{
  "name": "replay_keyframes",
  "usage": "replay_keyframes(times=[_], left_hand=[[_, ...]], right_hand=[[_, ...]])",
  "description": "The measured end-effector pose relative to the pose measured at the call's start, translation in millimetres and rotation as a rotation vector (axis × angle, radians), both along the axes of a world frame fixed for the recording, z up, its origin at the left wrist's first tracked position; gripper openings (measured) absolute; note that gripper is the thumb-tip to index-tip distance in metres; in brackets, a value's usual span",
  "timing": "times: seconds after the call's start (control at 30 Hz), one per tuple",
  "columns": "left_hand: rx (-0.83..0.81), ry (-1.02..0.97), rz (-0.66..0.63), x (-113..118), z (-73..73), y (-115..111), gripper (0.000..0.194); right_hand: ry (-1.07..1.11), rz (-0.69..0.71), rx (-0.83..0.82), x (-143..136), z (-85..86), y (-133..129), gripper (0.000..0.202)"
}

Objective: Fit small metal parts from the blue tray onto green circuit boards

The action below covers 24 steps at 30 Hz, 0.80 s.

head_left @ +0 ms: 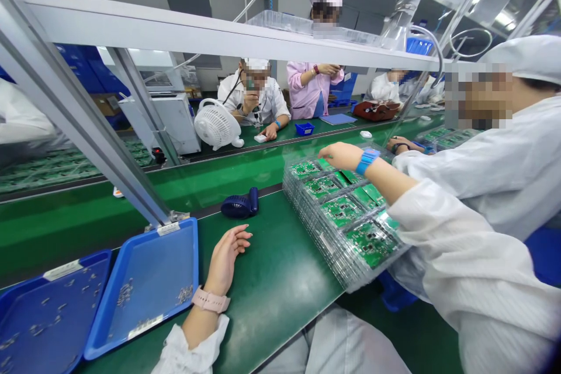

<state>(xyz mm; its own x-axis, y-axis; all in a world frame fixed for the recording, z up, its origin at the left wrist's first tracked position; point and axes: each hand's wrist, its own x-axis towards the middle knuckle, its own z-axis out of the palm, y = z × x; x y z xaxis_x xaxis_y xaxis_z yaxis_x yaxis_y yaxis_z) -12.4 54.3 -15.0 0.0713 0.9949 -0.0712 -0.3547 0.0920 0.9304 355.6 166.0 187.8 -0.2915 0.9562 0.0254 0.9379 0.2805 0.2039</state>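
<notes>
My left hand (228, 251), with a pink watch band at the wrist, hovers over or rests on the green mat (280, 257), fingers apart and nothing in them. My right hand (342, 156), with a blue wrist strap, reaches over the far end of a stack of clear plastic trays (326, 243). Its fingers point down and left above green circuit boards (342, 210) in the top tray; whether they touch a board is unclear.
Two blue trays (153, 280) (48, 315) with small metal parts lie at the left. A dark blue handheld fan (239, 205) sits near the belt (175, 187). A metal frame (100, 111) slants across the left. A co-worker (495, 158) sits close at the right; others are across the belt.
</notes>
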Motion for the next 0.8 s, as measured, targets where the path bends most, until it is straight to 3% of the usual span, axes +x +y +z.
replay_keyframes(times=[0.13, 0.23, 0.4, 0.6, 0.7, 0.8], left_hand=[[-0.013, -0.004, -0.002, -0.4, -0.4, 0.7, 0.057], [-0.023, -0.009, -0.008, -1.5, -1.5, 1.3, 0.059], [-0.039, 0.008, -0.003, -2.4, -2.0, 2.0, 0.06], [-0.042, 0.012, -0.001, -1.7, 0.0, 2.1, 0.06], [-0.039, 0.014, -0.002, -2.1, -0.7, 2.1, 0.059], [-0.032, 0.01, -0.008, -2.9, -2.5, 1.9, 0.058]], right_hand=[[-0.039, -0.142, -0.046, 19.8, 29.7, -59.1, 0.034], [-0.108, -0.249, -0.155, 38.3, 37.1, -101.9, 0.03], [-0.132, -0.38, -0.346, 71.0, 13.0, -151.7, 0.019], [0.112, -0.384, -0.276, 94.2, -29.2, -175.1, 0.018], [0.166, -0.382, -0.255, 97.7, -36.4, -177.8, 0.019], [0.21, -0.438, -0.202, 98.4, -32.7, -178.7, 0.014]])
